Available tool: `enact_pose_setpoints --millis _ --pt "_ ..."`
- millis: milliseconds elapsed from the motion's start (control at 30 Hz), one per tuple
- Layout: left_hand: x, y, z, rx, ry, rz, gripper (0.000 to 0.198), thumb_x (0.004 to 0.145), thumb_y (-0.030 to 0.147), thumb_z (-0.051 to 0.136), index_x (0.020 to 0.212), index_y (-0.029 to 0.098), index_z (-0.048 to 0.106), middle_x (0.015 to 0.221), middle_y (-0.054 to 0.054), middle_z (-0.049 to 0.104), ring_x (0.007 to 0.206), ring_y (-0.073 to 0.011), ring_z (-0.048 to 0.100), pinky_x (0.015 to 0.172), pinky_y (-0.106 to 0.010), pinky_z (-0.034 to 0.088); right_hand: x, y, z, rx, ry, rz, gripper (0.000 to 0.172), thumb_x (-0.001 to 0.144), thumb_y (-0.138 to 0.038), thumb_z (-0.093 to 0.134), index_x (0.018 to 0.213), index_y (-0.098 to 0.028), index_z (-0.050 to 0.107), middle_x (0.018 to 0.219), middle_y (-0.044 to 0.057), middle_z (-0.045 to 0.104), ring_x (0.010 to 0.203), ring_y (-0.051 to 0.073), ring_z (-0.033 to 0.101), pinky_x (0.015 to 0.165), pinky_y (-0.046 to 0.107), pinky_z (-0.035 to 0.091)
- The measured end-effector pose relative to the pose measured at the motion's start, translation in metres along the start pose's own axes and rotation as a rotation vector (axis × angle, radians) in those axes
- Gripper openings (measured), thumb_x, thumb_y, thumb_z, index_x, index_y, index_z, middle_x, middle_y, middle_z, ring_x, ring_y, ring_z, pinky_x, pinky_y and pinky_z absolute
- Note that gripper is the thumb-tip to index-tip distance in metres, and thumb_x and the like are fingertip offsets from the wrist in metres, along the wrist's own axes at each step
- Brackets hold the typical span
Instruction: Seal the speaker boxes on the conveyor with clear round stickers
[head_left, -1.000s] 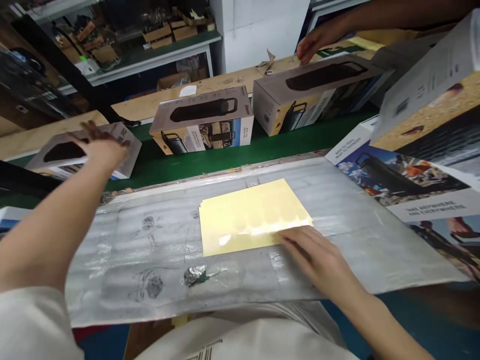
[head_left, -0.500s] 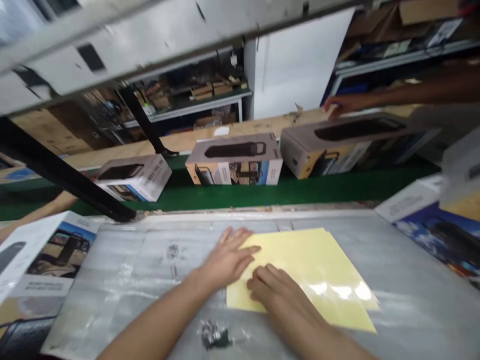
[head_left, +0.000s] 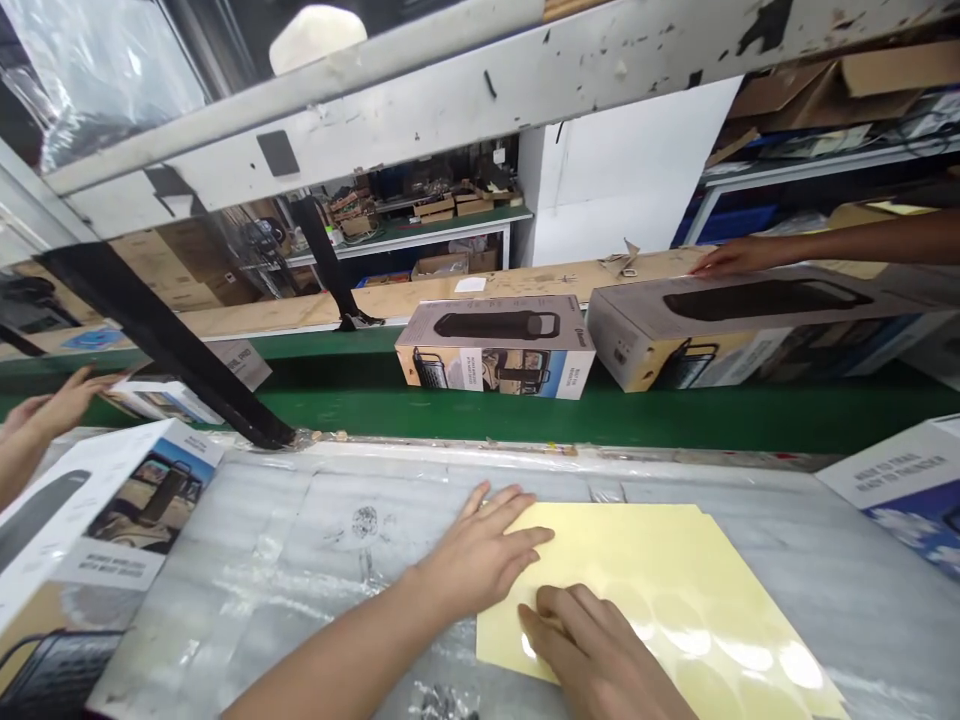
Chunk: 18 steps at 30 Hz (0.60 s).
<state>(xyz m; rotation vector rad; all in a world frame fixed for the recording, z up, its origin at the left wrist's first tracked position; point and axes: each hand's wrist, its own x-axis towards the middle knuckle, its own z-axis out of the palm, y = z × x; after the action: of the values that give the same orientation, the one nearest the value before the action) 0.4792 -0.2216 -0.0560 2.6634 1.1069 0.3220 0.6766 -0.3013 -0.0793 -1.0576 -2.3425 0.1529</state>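
Observation:
Pale yellow sheets (head_left: 637, 545) lie stacked on the plastic-covered table; faint round outlines, like clear round stickers, show on the top one. My left hand (head_left: 487, 550) rests flat on their left edge with its fingers stretched out. Just to its right, my right hand (head_left: 585, 640) is bent over the top sheet, thumb and fingers curled and pressed together against it. What these fingertips pinch, if anything, is hidden; a glare spot shines on the sheet beside the thumb.
Beyond the table, a green conveyor belt (head_left: 360, 405) carries printed speaker boxes (head_left: 495, 345). More boxes stand at the table's left (head_left: 112, 540) and right (head_left: 907, 480). Other people's hands touch boxes at far left (head_left: 56, 405) and right (head_left: 739, 255). A black post (head_left: 172, 350) rises at left.
The view has shifted, so things sit lower. The left belt box has moved left, close to another person's hand. Both my hands stay on the yellow sheets.

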Motion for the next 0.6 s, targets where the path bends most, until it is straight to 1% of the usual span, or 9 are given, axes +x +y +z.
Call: enact_pose_setpoints --millis 133,267,300,367,433,467,500,533,600 --pt "0.0 0.0 0.003 0.061 0.017 0.028 0.037 0.109 0.031 0.043 0.14 0.027 0.062 0.16 -0.011 0.051 0.154 -0.0279 0.04 0.128 -0.058 0.032 0.0 -0.001 -0.006 0.061 -0.036 0.016 0.027 0.094 -0.002 0.05 0.102 -0.023 0.064 0.098 0.006 0.067 0.084 0.021 0.061 0.069 0.032 0.048" --pt "-0.001 0.0 0.006 0.133 0.02 0.061 0.037 0.108 0.024 0.043 0.141 0.025 0.059 0.16 -0.014 0.05 0.155 -0.029 0.038 0.127 -0.059 0.033 0.006 -0.003 -0.015 0.187 -0.076 0.107 0.026 0.097 -0.002 0.046 0.092 -0.023 0.06 0.097 0.006 0.065 0.084 0.021 0.062 0.071 0.033 0.051" --pt "-0.001 0.0 0.006 0.153 0.019 0.069 0.038 0.108 0.023 0.043 0.142 0.025 0.058 0.16 -0.015 0.049 0.155 -0.0296 0.037 0.127 -0.059 0.033 0.007 -0.001 -0.018 0.246 -0.092 0.139 0.026 0.098 -0.004 0.045 0.089 -0.024 0.059 0.096 0.005 0.065 0.084 0.02 0.062 0.071 0.034 0.053" --pt "-0.001 -0.001 0.008 0.187 0.008 0.083 0.04 0.107 0.02 0.043 0.144 0.025 0.056 0.162 -0.016 0.047 0.156 -0.0308 0.035 0.127 -0.061 0.031 0.008 0.004 -0.027 0.437 -0.122 0.215 0.025 0.101 -0.01 0.046 0.085 -0.025 0.059 0.095 0.005 0.065 0.084 0.02 0.065 0.073 0.034 0.056" --pt "-0.001 -0.001 0.009 0.192 -0.015 0.089 0.042 0.106 0.018 0.045 0.146 0.025 0.055 0.163 -0.017 0.045 0.157 -0.0312 0.034 0.127 -0.061 0.03 0.005 0.015 -0.039 0.682 -0.118 0.317 0.022 0.101 -0.023 0.054 0.081 -0.026 0.062 0.095 0.006 0.067 0.087 0.022 0.068 0.075 0.035 0.059" --pt "0.0 -0.001 0.009 0.175 -0.024 0.083 0.042 0.106 0.019 0.046 0.146 0.026 0.055 0.163 -0.017 0.044 0.157 -0.0309 0.033 0.128 -0.061 0.029 0.003 0.022 -0.046 0.797 -0.078 0.383 0.022 0.1 -0.031 0.059 0.079 -0.026 0.064 0.096 0.007 0.068 0.089 0.023 0.07 0.075 0.036 0.061" --pt "0.0 -0.001 0.008 0.141 -0.029 0.071 0.041 0.106 0.02 0.046 0.145 0.026 0.056 0.163 -0.016 0.045 0.157 -0.03 0.033 0.129 -0.06 0.027 0.0 0.029 -0.053 0.887 -0.011 0.458 0.024 0.097 -0.039 0.065 0.078 -0.025 0.065 0.096 0.008 0.07 0.09 0.025 0.071 0.076 0.037 0.061" --pt "0.0 -0.001 0.007 0.087 -0.028 0.05 0.04 0.106 0.021 0.046 0.145 0.027 0.056 0.163 -0.015 0.045 0.157 -0.0287 0.034 0.129 -0.059 0.025 -0.004 0.036 -0.06 0.945 0.076 0.542 0.027 0.094 -0.046 0.069 0.077 -0.025 0.067 0.094 0.009 0.071 0.089 0.026 0.072 0.075 0.038 0.061" --pt "0.0 -0.004 0.001 -0.068 0.006 -0.024 0.039 0.107 0.027 0.045 0.146 0.027 0.054 0.162 -0.013 0.047 0.156 -0.0258 0.036 0.131 -0.056 0.023 -0.008 0.049 -0.072 0.975 0.229 0.701 0.033 0.087 -0.055 0.076 0.077 -0.024 0.068 0.085 0.008 0.073 0.081 0.025 0.072 0.071 0.037 0.061"
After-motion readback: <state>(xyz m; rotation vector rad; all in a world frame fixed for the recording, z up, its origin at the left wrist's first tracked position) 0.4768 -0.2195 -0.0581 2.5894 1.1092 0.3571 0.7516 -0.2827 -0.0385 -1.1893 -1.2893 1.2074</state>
